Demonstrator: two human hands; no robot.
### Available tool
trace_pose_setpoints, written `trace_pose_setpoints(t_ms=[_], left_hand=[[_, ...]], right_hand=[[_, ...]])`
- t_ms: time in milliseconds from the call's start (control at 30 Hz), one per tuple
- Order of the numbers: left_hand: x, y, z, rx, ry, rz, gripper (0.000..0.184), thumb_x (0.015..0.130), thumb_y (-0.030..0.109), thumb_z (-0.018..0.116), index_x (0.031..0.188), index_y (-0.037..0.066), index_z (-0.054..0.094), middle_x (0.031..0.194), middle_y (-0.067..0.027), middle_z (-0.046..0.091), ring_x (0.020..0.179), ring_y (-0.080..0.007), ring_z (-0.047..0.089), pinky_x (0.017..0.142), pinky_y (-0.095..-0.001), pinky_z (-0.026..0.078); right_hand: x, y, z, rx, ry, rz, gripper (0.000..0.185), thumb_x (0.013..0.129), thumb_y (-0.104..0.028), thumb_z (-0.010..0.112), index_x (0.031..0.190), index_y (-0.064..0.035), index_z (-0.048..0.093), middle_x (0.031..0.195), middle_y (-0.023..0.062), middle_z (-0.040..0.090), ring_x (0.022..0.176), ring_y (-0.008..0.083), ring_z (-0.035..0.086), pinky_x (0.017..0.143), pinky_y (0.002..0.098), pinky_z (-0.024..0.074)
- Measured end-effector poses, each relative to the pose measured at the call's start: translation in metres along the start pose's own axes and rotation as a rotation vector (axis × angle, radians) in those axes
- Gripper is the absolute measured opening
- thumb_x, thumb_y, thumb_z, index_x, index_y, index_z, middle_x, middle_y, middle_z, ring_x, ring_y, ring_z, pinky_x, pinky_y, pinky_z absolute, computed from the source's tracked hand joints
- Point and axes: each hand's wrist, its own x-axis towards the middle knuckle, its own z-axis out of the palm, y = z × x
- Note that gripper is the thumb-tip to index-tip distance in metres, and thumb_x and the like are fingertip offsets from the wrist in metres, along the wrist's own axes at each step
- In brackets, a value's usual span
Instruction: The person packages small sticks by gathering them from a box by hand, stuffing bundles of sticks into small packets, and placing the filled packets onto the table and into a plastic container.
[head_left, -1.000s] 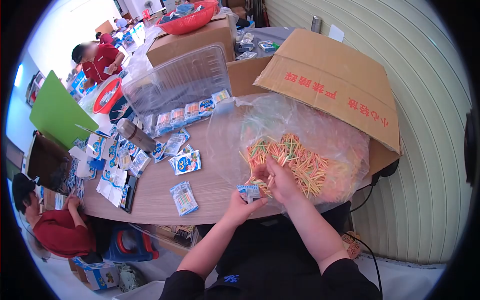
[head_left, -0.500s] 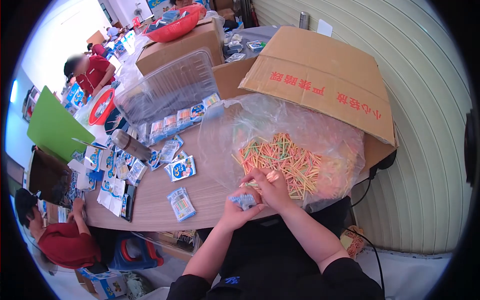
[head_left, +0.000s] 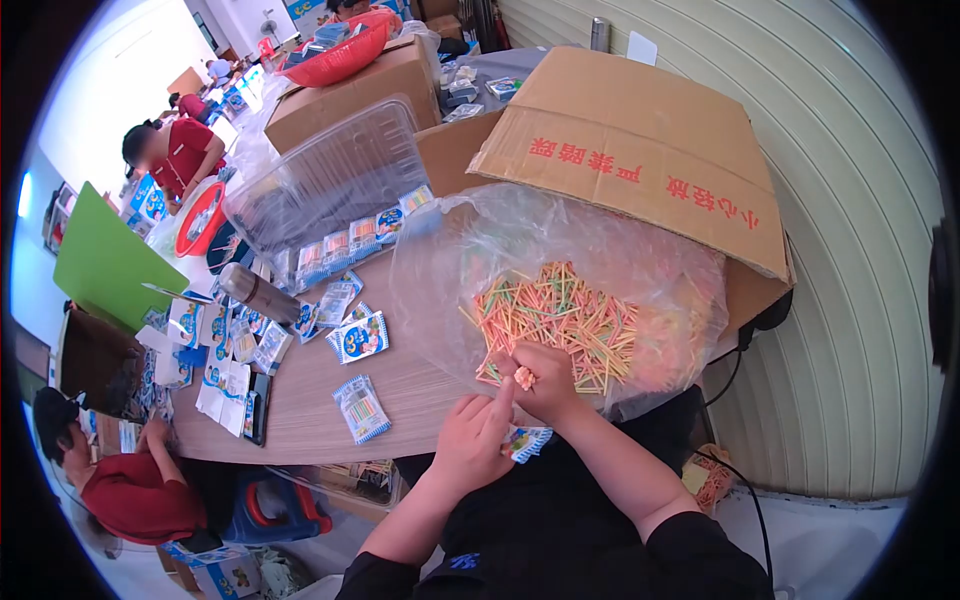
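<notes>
My left hand (head_left: 474, 438) is closed on a small blue-and-white packet (head_left: 527, 442), which sticks out below the fingers. Its index finger points up against the end of a bundle of thin coloured sticks (head_left: 524, 378). That bundle is gripped in my right hand (head_left: 548, 385), with only the pale pink ends showing. Just beyond both hands, an opened clear plastic bag (head_left: 430, 290) holds a heap of loose pink, yellow and green sticks (head_left: 560, 315). On the table to the left lie a filled packet (head_left: 362, 408) and more packets (head_left: 360, 338).
A cardboard box (head_left: 630, 150) stands behind the bag. A clear plastic tray (head_left: 330, 180) with a row of packets leans further left, near a metal flask (head_left: 258, 292) and a phone (head_left: 256, 410). A person in red (head_left: 140, 495) sits at the left.
My left hand has turned, so the packet now hangs below it and its index finger extends. My right hand has rotated, showing the stick ends. The view has shifted slightly.
</notes>
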Motion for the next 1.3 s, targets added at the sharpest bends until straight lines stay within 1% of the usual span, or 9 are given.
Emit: trace_pose_setpoints(t_ms=[233, 367, 500, 633, 767, 900, 1000, 1100, 1300], left_hand=[[0.0, 0.002, -0.003, 0.14, -0.087, 0.018, 0.087, 0.062, 0.007, 0.068, 0.146, 0.001, 0.045, 0.08, -0.0058, 0.056, 0.076, -0.0242, 0.058, 0.073, -0.0365, 0.046], [-0.001, 0.002, 0.004, 0.115, 0.029, 0.005, 0.087, 0.062, 0.007, 0.068, 0.146, 0.001, 0.045, 0.081, -0.0049, 0.056, 0.077, -0.0235, 0.058, 0.074, -0.0366, 0.045], [0.0, 0.002, 0.003, 0.138, -0.061, -0.022, 0.086, 0.063, 0.006, 0.068, 0.146, 0.001, 0.046, 0.081, -0.0048, 0.056, 0.077, -0.024, 0.058, 0.075, -0.0377, 0.045], [-0.003, -0.002, 0.004, 0.083, 0.085, 0.077, 0.086, 0.062, 0.005, 0.069, 0.145, 0.001, 0.045, 0.081, -0.0049, 0.055, 0.078, -0.0242, 0.058, 0.076, -0.038, 0.045], [-0.003, -0.003, -0.001, 0.147, -0.087, 0.076, 0.079, 0.067, 0.005, 0.071, 0.142, 0.0, 0.048, 0.081, -0.0058, 0.056, 0.076, -0.0261, 0.058, 0.075, -0.0399, 0.046], [-0.02, -0.018, 0.012, -0.121, 0.13, 0.059, 0.074, 0.072, 0.004, 0.075, 0.14, -0.001, 0.047, 0.082, -0.0065, 0.058, 0.073, -0.0247, 0.059, 0.072, -0.0379, 0.048], [-0.041, -0.038, 0.024, -0.236, 0.318, -0.12, 0.073, 0.075, 0.001, 0.076, 0.141, -0.002, 0.043, 0.081, -0.0066, 0.058, 0.07, -0.0212, 0.057, 0.069, -0.0333, 0.047], [-0.062, -0.069, 0.041, -0.266, 0.343, -0.323, 0.08, 0.077, -0.001, 0.075, 0.146, 0.0, 0.036, 0.083, -0.0043, 0.055, 0.07, -0.0157, 0.053, 0.068, -0.0294, 0.046], [-0.072, -0.078, 0.052, -0.337, 0.393, -0.553, 0.08, 0.077, -0.001, 0.075, 0.146, -0.003, 0.035, 0.086, -0.0054, 0.053, 0.076, -0.0147, 0.053, 0.071, -0.028, 0.046]], right_hand=[[-0.001, 0.001, 0.0, -0.047, 0.021, -0.013, 0.036, 0.085, -0.017, 0.076, 0.062, -0.0053, 0.051, 0.059, 0.0098, 0.052, 0.052, 0.0272, 0.055, 0.047, 0.0395, 0.0412], [-0.001, -0.002, 0.001, 0.004, 0.057, 0.006, 0.035, 0.084, -0.015, 0.076, 0.062, -0.0052, 0.051, 0.059, 0.0093, 0.052, 0.052, 0.0261, 0.055, 0.047, 0.039, 0.0415], [0.003, -0.007, 0.001, 0.035, 0.086, -0.045, 0.034, 0.084, -0.013, 0.076, 0.062, -0.0052, 0.052, 0.06, 0.009, 0.052, 0.052, 0.0256, 0.054, 0.047, 0.0385, 0.0415], [0.0, -0.01, 0.001, 0.014, 0.088, -0.072, 0.034, 0.085, -0.011, 0.075, 0.062, -0.005, 0.052, 0.06, 0.009, 0.052, 0.052, 0.0256, 0.054, 0.047, 0.0382, 0.0414], [-0.002, -0.011, 0.0, -0.013, 0.066, -0.06, 0.034, 0.086, -0.01, 0.074, 0.062, -0.0045, 0.051, 0.06, 0.0092, 0.051, 0.051, 0.0256, 0.053, 0.047, 0.0382, 0.0409], [0.0, -0.014, -0.005, 0.034, 0.066, -0.037, 0.035, 0.086, -0.009, 0.074, 0.062, -0.0042, 0.05, 0.059, 0.0093, 0.049, 0.05, 0.0256, 0.052, 0.047, 0.038, 0.0399], [0.001, -0.016, -0.007, 0.057, 0.084, -0.029, 0.034, 0.086, -0.008, 0.073, 0.062, -0.0039, 0.049, 0.059, 0.0094, 0.048, 0.05, 0.0255, 0.05, 0.047, 0.0378, 0.0393], [0.0, -0.018, -0.012, 0.08, 0.084, -0.044, 0.028, 0.086, -0.005, 0.072, 0.064, -0.0013, 0.055, 0.058, 0.0077, 0.052, 0.049, 0.0182, 0.05, 0.047, 0.0311, 0.038], [0.0, -0.028, -0.016, 0.104, 0.083, 0.015, 0.035, 0.086, -0.006, 0.073, 0.061, -0.0026, 0.049, 0.059, 0.0098, 0.048, 0.049, 0.0243, 0.049, 0.047, 0.0358, 0.0379]])
